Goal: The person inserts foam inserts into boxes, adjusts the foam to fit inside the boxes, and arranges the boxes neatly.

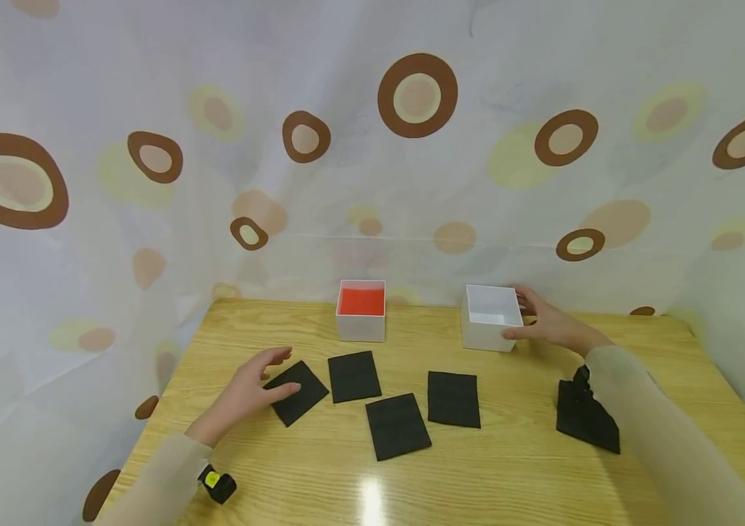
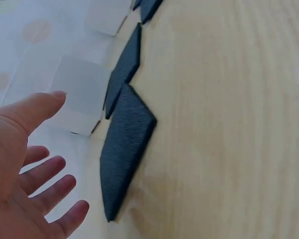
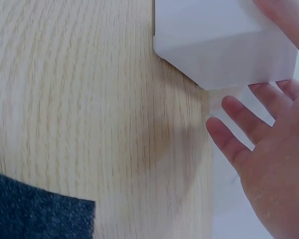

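Observation:
My right hand (image 1: 543,321) is at the right side of a white open-topped box (image 1: 494,332), its thumb on the front and its fingers round the back corner. In the right wrist view the lower fingers (image 3: 229,142) stand apart from the box wall. My left hand (image 1: 257,387) hovers with spread, relaxed fingers over the leftmost black square pad (image 1: 303,402), holding nothing. To its right lie a second black pad (image 1: 354,377), a third (image 1: 399,427) nearer the front and a fourth (image 1: 454,399).
Another white box (image 1: 361,327), with red inside, stands at the table's back edge. A further black pad (image 1: 586,424) lies at the right, partly hidden by the right wrist's camera and sleeve. A spotted curtain (image 1: 359,183) hangs behind the wooden table (image 1: 510,467).

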A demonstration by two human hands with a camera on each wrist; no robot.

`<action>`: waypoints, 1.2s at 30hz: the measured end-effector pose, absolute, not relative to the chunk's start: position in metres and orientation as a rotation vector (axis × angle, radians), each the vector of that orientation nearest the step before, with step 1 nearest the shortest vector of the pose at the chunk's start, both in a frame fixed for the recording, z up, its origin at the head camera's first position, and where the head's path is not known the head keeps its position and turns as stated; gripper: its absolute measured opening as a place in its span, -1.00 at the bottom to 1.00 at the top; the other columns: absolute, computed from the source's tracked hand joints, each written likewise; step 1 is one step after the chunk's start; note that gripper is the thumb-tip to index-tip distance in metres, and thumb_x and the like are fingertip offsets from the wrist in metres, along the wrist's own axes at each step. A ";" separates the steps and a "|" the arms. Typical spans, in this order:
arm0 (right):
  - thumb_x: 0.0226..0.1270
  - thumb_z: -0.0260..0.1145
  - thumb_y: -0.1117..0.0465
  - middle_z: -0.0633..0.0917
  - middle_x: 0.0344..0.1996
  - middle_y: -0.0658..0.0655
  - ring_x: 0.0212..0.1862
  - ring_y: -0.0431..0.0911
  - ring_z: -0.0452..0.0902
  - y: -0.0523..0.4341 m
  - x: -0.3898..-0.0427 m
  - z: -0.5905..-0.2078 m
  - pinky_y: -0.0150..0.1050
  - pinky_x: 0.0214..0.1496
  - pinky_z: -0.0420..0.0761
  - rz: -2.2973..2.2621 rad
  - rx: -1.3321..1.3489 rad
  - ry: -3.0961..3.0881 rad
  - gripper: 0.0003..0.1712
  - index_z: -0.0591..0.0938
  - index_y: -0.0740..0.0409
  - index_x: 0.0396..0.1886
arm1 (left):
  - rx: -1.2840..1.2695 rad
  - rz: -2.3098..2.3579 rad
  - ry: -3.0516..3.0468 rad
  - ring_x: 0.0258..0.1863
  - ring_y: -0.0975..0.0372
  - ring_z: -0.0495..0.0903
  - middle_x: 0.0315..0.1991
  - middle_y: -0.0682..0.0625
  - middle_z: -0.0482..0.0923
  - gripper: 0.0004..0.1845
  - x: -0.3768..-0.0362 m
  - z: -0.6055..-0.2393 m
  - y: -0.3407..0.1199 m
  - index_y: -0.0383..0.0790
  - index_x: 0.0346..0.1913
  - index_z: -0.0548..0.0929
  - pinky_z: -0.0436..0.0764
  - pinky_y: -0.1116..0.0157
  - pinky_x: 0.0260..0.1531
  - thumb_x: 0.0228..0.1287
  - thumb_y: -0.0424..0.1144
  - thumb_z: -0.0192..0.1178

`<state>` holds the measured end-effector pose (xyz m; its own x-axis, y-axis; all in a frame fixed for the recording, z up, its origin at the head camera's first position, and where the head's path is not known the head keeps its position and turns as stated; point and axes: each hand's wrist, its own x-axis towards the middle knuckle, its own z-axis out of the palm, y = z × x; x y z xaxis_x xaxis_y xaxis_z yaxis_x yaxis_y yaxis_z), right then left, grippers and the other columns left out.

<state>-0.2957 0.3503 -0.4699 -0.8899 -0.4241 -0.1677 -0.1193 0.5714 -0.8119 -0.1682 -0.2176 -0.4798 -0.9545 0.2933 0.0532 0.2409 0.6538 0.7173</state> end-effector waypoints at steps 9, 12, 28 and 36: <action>0.37 0.50 0.11 0.00 0.61 0.43 0.60 0.44 -0.11 0.349 -0.293 -0.472 0.46 0.49 0.11 -1.321 -0.429 2.402 0.23 -0.19 0.13 0.68 | 0.262 1.077 2.847 0.39 -0.24 0.37 0.40 -0.37 0.39 -0.03 -0.150 -0.494 -0.220 -0.44 0.52 0.30 0.42 -0.21 0.33 0.26 0.06 0.49; 0.38 0.49 0.13 -0.02 0.62 0.43 0.60 0.44 -0.13 0.350 -0.292 -0.473 0.46 0.50 0.08 -1.344 -0.430 2.387 0.24 -0.21 0.13 0.68 | 0.162 1.049 2.854 0.37 -0.24 0.35 0.38 -0.39 0.37 0.03 -0.148 -0.497 -0.219 -0.45 0.52 0.28 0.41 -0.21 0.32 0.20 0.11 0.52; 0.37 0.50 0.13 0.00 0.61 0.41 0.59 0.45 -0.09 0.351 -0.292 -0.474 0.47 0.49 0.08 -1.355 -0.416 2.390 0.23 -0.19 0.10 0.69 | 0.162 0.811 2.983 0.22 -0.29 0.35 0.23 -0.44 0.38 0.23 -0.140 -0.506 -0.208 -0.56 0.45 0.32 0.46 -0.21 0.18 -0.09 0.21 0.66; 0.38 0.49 0.13 0.07 0.58 0.42 0.52 0.44 0.10 0.353 -0.292 -0.472 0.45 0.47 0.17 -1.353 -0.426 2.391 0.21 -0.18 0.12 0.69 | 0.201 0.831 2.966 0.31 -0.34 0.29 0.30 -0.48 0.32 0.23 -0.137 -0.504 -0.212 -0.58 0.49 0.24 0.41 -0.26 0.26 -0.03 0.16 0.64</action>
<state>-0.2924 0.3532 -0.4719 -0.8899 -0.4273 -0.1597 -0.0832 0.4963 -0.8642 -0.1368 -0.2121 -0.5036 -0.9900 0.1400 -0.0179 0.1103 0.8465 0.5208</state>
